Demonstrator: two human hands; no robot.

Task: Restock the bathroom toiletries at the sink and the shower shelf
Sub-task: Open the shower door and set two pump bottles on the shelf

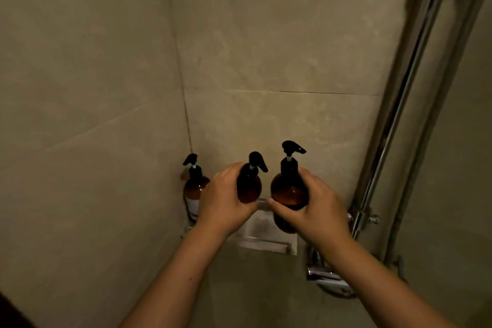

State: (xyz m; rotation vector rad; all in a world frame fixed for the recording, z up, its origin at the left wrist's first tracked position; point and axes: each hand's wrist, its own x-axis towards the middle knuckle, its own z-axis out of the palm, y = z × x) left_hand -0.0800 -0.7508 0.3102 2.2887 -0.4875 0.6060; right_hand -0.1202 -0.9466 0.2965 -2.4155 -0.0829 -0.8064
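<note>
In a dim shower corner, a person's left hand wraps its fingers round the rounded shoulder of an amber pump bottle, while the right hand grips a larger amber bottle just beside it, thumb across the front. Both bottles stand upright, their glossy brown bodies topped by black pump heads with spouts pointing right. They are over the pale metal shower shelf, though whether either base rests on it cannot be told. A third amber bottle, with a white label, stands tucked in the corner at the shelf's left end, near the left hand. Smooth, glossy beige tiles with thin dark grout lines close in behind and to the left. A chrome riser rail runs up the right side, close to the right wrist, above a shiny mixer valve. A narrow gap separates the two held bottles.
</note>
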